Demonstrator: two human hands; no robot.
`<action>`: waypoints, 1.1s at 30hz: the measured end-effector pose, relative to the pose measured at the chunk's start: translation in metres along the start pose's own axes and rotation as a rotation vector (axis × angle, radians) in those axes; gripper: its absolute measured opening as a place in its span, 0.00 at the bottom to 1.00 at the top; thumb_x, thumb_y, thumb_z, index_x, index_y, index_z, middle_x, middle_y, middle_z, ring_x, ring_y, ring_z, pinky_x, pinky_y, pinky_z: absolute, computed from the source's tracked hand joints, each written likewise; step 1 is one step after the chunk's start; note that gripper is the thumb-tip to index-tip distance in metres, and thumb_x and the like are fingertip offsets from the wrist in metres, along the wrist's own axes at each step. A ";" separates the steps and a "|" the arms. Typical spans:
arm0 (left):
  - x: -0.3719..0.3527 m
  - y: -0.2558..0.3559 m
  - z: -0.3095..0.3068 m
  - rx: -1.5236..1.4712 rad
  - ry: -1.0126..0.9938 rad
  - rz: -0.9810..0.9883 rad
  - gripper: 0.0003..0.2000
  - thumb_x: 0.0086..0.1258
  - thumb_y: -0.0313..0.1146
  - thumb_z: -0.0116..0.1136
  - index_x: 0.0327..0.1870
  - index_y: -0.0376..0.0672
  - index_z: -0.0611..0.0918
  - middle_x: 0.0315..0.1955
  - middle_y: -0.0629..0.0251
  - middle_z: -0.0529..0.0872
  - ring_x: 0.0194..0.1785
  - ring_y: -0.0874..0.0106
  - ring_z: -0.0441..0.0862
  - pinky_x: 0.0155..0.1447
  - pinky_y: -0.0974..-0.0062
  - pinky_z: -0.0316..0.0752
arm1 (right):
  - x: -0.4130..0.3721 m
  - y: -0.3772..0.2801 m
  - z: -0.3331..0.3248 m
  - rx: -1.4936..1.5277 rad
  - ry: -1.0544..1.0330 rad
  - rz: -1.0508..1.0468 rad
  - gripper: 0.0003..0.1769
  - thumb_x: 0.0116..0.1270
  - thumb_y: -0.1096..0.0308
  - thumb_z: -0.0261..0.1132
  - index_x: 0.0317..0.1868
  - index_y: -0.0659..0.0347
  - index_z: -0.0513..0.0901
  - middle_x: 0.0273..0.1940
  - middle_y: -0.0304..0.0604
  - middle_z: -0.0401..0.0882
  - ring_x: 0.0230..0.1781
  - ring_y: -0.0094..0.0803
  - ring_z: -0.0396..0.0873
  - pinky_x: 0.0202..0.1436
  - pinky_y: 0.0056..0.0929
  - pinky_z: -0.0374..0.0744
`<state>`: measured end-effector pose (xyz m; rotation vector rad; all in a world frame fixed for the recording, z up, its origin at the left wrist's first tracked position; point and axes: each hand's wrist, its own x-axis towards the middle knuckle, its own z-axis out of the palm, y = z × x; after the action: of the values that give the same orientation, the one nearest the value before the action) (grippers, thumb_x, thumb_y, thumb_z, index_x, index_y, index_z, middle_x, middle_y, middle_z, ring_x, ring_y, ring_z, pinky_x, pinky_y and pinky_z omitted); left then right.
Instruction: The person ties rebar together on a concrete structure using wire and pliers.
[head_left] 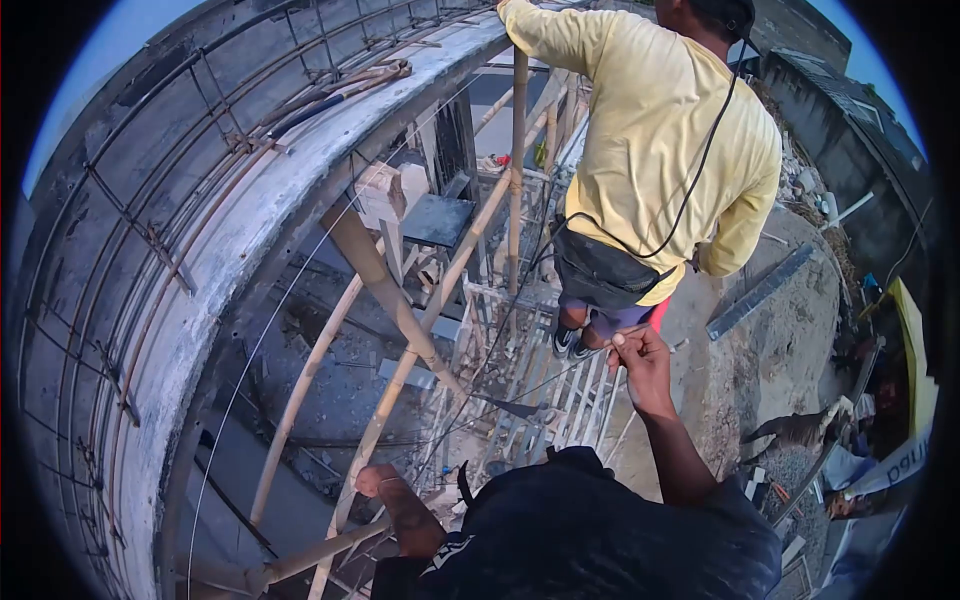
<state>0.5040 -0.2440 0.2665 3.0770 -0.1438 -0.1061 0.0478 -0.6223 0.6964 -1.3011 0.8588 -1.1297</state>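
Bamboo scaffold (517, 150) by curved concrete beam (230, 250); string (575, 365) pinched in right hand (640, 358), left hand (385, 485) clenched on pole (395, 385).

The right hand (640, 362) pinches a thin string (560, 374) near centre. At seven o'clock, the left hand (385, 487) grips a slanting bamboo pole (396, 384). A yellow-shirted co-worker (660, 120) stands at one o'clock.

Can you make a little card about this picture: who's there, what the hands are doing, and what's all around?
place: bamboo scaffold beside a curved concrete wall topped with steel bars
right hand: pinching a thin string
left hand: closed, against a bamboo pole
other person: yellow shirt, standing on the scaffold
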 end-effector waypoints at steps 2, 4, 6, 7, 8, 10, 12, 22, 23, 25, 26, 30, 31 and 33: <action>-0.082 0.100 -0.121 0.197 -0.245 -0.147 0.12 0.70 0.36 0.51 0.43 0.36 0.80 0.36 0.65 0.84 0.37 0.69 0.85 0.37 0.74 0.78 | -0.001 -0.003 -0.005 -0.024 -0.027 0.044 0.07 0.72 0.70 0.63 0.39 0.67 0.77 0.33 0.43 0.83 0.27 0.21 0.77 0.34 0.21 0.76; -0.110 0.151 -0.137 0.087 -0.236 -0.208 0.14 0.70 0.38 0.51 0.46 0.36 0.79 0.39 0.61 0.83 0.41 0.66 0.83 0.41 0.70 0.76 | -0.001 -0.003 -0.009 -0.066 -0.060 0.057 0.07 0.71 0.71 0.63 0.40 0.68 0.78 0.33 0.43 0.83 0.29 0.21 0.78 0.35 0.22 0.77; -0.114 0.164 -0.150 -0.181 -0.167 -0.395 0.20 0.70 0.42 0.53 0.53 0.34 0.76 0.46 0.54 0.80 0.49 0.59 0.78 0.49 0.62 0.73 | -0.004 0.004 0.001 -0.080 -0.146 0.059 0.06 0.71 0.72 0.63 0.40 0.68 0.79 0.34 0.42 0.83 0.30 0.22 0.79 0.36 0.22 0.78; -0.114 0.160 -0.156 -0.317 -0.120 -0.504 0.23 0.70 0.45 0.54 0.56 0.34 0.75 0.49 0.51 0.79 0.53 0.56 0.76 0.53 0.59 0.71 | -0.009 0.010 0.010 -0.054 -0.216 0.092 0.06 0.71 0.73 0.63 0.41 0.69 0.79 0.34 0.42 0.83 0.32 0.22 0.80 0.38 0.23 0.79; -0.116 0.155 -0.163 -0.456 -0.063 -0.621 0.26 0.71 0.47 0.55 0.59 0.33 0.74 0.52 0.47 0.77 0.57 0.53 0.74 0.58 0.55 0.70 | -0.013 0.016 0.022 -0.028 -0.298 0.122 0.06 0.71 0.74 0.63 0.41 0.69 0.80 0.34 0.42 0.83 0.34 0.23 0.81 0.39 0.24 0.79; -0.145 0.163 -0.171 -0.751 0.147 -0.156 0.32 0.71 0.49 0.57 0.68 0.33 0.67 0.61 0.48 0.71 0.65 0.51 0.67 0.66 0.55 0.65 | -0.025 0.036 0.045 -0.110 -0.495 0.184 0.08 0.70 0.73 0.64 0.43 0.71 0.80 0.34 0.44 0.84 0.35 0.25 0.82 0.43 0.26 0.81; -0.191 0.204 -0.223 -1.252 -0.334 0.589 0.23 0.73 0.37 0.56 0.65 0.35 0.71 0.60 0.51 0.76 0.64 0.58 0.72 0.69 0.63 0.63 | -0.032 0.042 0.071 -0.172 -0.654 0.158 0.08 0.71 0.72 0.64 0.43 0.71 0.80 0.34 0.45 0.84 0.35 0.25 0.83 0.42 0.26 0.81; -0.216 0.233 -0.329 -1.036 -0.446 1.019 0.08 0.73 0.32 0.56 0.45 0.38 0.82 0.34 0.54 0.85 0.36 0.61 0.84 0.41 0.68 0.75 | 0.031 0.019 0.071 -0.443 -0.668 -0.080 0.12 0.60 0.68 0.74 0.40 0.64 0.83 0.31 0.40 0.84 0.35 0.28 0.83 0.40 0.28 0.79; -0.213 0.237 -0.334 -1.054 -0.411 1.071 0.07 0.72 0.32 0.57 0.41 0.37 0.83 0.34 0.53 0.86 0.37 0.56 0.84 0.41 0.66 0.76 | 0.034 0.002 0.070 -0.677 -0.659 -0.071 0.16 0.54 0.61 0.77 0.40 0.58 0.85 0.35 0.40 0.84 0.41 0.34 0.82 0.52 0.37 0.77; -0.209 0.243 -0.341 -1.007 -0.378 1.148 0.07 0.72 0.31 0.57 0.42 0.37 0.83 0.35 0.54 0.86 0.38 0.55 0.84 0.42 0.66 0.76 | 0.026 -0.033 0.078 -0.987 -0.591 -0.494 0.17 0.53 0.59 0.76 0.41 0.57 0.85 0.38 0.39 0.83 0.45 0.36 0.80 0.58 0.40 0.73; -0.206 0.246 -0.345 -0.957 -0.354 1.208 0.07 0.71 0.30 0.58 0.42 0.37 0.83 0.35 0.54 0.86 0.39 0.54 0.85 0.42 0.65 0.77 | 0.023 -0.042 0.082 -1.286 -0.496 -0.910 0.18 0.53 0.56 0.75 0.41 0.55 0.85 0.40 0.39 0.83 0.49 0.38 0.79 0.63 0.43 0.68; -0.207 0.261 -0.364 -0.853 -0.301 1.347 0.07 0.69 0.30 0.58 0.42 0.38 0.84 0.35 0.54 0.86 0.39 0.54 0.85 0.42 0.65 0.78 | 0.007 -0.007 0.086 -1.294 -1.154 -0.255 0.18 0.69 0.52 0.60 0.39 0.61 0.80 0.32 0.53 0.84 0.36 0.52 0.83 0.43 0.49 0.78; -0.208 0.263 -0.370 -0.790 -0.293 1.382 0.08 0.69 0.32 0.58 0.42 0.39 0.85 0.36 0.55 0.87 0.39 0.54 0.85 0.43 0.64 0.79 | 0.007 0.005 0.086 -1.232 -1.212 -0.190 0.18 0.72 0.54 0.55 0.40 0.62 0.80 0.32 0.55 0.83 0.37 0.54 0.83 0.41 0.53 0.78; -0.203 0.265 -0.373 -0.750 -0.292 1.416 0.08 0.70 0.33 0.58 0.42 0.39 0.85 0.36 0.56 0.87 0.39 0.54 0.85 0.43 0.64 0.79 | 0.010 0.048 0.076 -0.939 -1.191 -0.191 0.21 0.74 0.51 0.54 0.35 0.61 0.78 0.27 0.54 0.79 0.29 0.51 0.80 0.36 0.50 0.74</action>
<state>0.3048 -0.4671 0.6676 1.6437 -1.6813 -0.3863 0.1304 -0.6146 0.6589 -2.4418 0.2950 0.1508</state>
